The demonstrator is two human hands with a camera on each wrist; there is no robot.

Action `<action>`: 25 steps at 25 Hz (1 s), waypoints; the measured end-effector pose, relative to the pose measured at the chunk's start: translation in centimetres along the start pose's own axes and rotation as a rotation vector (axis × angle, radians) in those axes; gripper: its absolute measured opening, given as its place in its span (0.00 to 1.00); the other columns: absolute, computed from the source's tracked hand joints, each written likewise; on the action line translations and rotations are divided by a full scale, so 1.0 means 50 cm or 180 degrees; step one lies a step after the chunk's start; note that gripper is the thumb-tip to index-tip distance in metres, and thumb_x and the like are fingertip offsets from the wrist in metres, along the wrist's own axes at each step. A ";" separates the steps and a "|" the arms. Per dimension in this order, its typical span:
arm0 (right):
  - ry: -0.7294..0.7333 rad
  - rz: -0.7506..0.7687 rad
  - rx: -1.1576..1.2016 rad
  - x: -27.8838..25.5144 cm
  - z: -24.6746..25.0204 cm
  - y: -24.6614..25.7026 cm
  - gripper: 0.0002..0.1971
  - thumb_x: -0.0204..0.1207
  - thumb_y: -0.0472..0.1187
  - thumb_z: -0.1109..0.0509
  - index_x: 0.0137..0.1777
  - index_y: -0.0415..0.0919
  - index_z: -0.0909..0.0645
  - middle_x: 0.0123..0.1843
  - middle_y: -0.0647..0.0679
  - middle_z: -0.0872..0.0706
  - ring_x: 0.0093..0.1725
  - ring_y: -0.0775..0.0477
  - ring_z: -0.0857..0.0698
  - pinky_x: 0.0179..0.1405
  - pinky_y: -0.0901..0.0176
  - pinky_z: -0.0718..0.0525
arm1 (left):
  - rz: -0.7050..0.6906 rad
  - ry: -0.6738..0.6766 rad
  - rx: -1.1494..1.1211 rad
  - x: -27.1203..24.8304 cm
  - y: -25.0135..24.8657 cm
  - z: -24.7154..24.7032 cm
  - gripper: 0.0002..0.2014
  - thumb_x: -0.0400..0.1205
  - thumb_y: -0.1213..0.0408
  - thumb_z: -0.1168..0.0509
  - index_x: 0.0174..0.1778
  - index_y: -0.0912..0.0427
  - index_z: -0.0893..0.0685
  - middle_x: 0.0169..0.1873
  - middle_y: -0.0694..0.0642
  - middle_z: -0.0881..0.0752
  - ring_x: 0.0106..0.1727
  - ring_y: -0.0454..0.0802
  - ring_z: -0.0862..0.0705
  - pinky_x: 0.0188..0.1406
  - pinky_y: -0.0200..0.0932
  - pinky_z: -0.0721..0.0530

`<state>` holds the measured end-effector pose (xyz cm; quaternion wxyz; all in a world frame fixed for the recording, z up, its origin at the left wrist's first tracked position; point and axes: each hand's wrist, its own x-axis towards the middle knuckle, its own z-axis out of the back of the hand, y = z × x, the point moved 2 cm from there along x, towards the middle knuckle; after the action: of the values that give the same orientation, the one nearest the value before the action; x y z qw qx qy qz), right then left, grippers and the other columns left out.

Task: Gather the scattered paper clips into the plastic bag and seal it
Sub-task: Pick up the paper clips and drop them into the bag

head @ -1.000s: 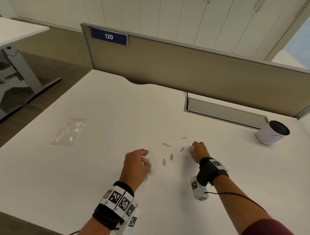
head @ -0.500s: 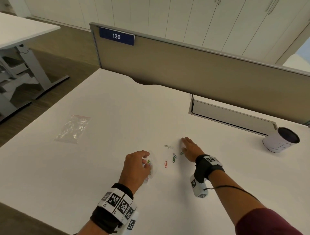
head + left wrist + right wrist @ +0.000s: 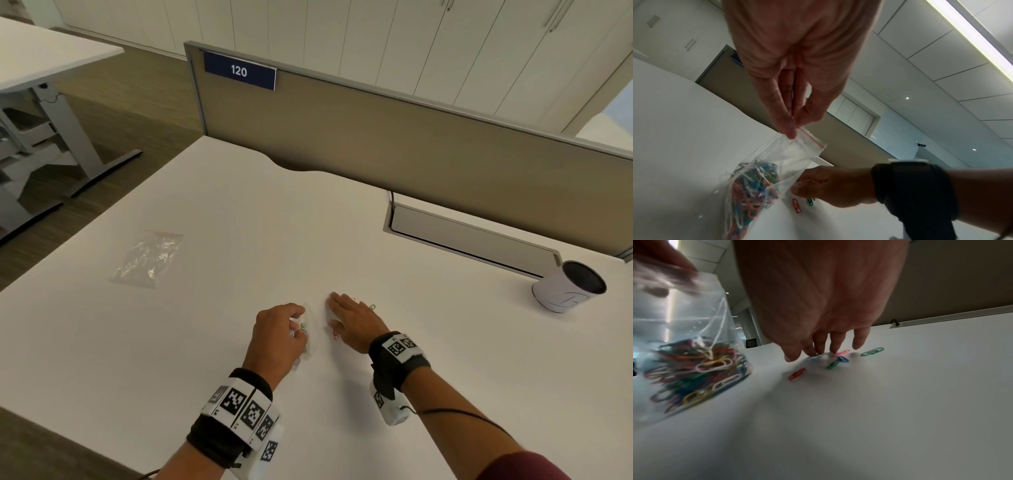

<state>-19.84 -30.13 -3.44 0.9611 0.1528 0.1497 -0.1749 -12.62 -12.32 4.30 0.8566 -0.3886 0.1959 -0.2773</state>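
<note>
Paper clips in many colours, red, blue, green, pink, white and yellow, fill the bottom of a small clear plastic bag (image 3: 764,178) with a red strip along its open top. Its lower end rests on the white surface (image 3: 205,342), close in front of the person. More loose clips lie on the surface just to the right of the bag: a red clip (image 3: 796,373), a green clip crossed with a blue one (image 3: 835,363), a pink clip (image 3: 841,352) and, a little further off, a second green clip (image 3: 872,351).

Left hand (image 3: 277,337) pinches the top edge of the bag between thumb and fingertips (image 3: 788,129), holding it upright and open. Right hand (image 3: 352,320) lies palm down just beside the bag, fingers straight and close together, their tips (image 3: 835,344) touching the surface at the pink clip; it grips nothing. Both wrists wear black bands carrying square black and white marker tags.

Further left on the surface, well apart from the hands, lies a second clear bag (image 3: 147,258), flat. A white cup (image 3: 565,291) with a dark inside lies tipped at the far right. A blue sign (image 3: 239,71) on the beige divider panel (image 3: 411,154) reads "120"
</note>
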 end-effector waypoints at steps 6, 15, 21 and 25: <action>-0.0835 -0.0488 0.1013 -0.063 -0.015 -0.065 0.33 0.74 0.56 0.30 0.76 0.45 0.32 0.81 0.43 0.32 0.80 0.43 0.36 0.77 0.49 0.34 | 0.0002 -0.0023 0.0001 0.001 0.002 -0.004 0.17 0.74 0.74 0.31 0.59 0.60 0.15 0.53 0.57 0.11 0.46 0.47 0.12 0.46 0.36 0.16; -0.0818 -0.0746 0.0553 -0.052 -0.057 -0.026 0.33 0.73 0.61 0.32 0.76 0.53 0.31 0.78 0.42 0.33 0.78 0.38 0.37 0.72 0.46 0.27 | -0.0044 0.0073 0.0032 0.007 -0.005 -0.029 0.19 0.73 0.74 0.29 0.60 0.60 0.16 0.55 0.57 0.12 0.46 0.47 0.13 0.47 0.39 0.13; -0.1253 -0.0600 0.0822 -0.045 -0.065 -0.009 0.11 0.81 0.40 0.35 0.58 0.42 0.15 0.59 0.45 0.15 0.63 0.43 0.22 0.52 0.54 0.18 | -0.0057 0.0114 0.0016 0.013 -0.010 -0.036 0.19 0.73 0.74 0.29 0.60 0.60 0.16 0.54 0.58 0.12 0.46 0.48 0.13 0.46 0.37 0.14; -0.1131 -0.0502 0.0372 -0.037 -0.059 -0.008 0.06 0.79 0.34 0.35 0.49 0.38 0.16 0.51 0.43 0.14 0.53 0.41 0.19 0.45 0.51 0.17 | -0.0051 0.0120 0.0013 0.017 -0.009 -0.036 0.18 0.73 0.73 0.29 0.60 0.60 0.16 0.54 0.57 0.12 0.47 0.48 0.13 0.47 0.38 0.14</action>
<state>-22.35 -28.92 -5.57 0.9452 0.1628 -0.0212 -0.2822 -13.14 -14.11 3.43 0.8513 -0.3830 0.2083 -0.2918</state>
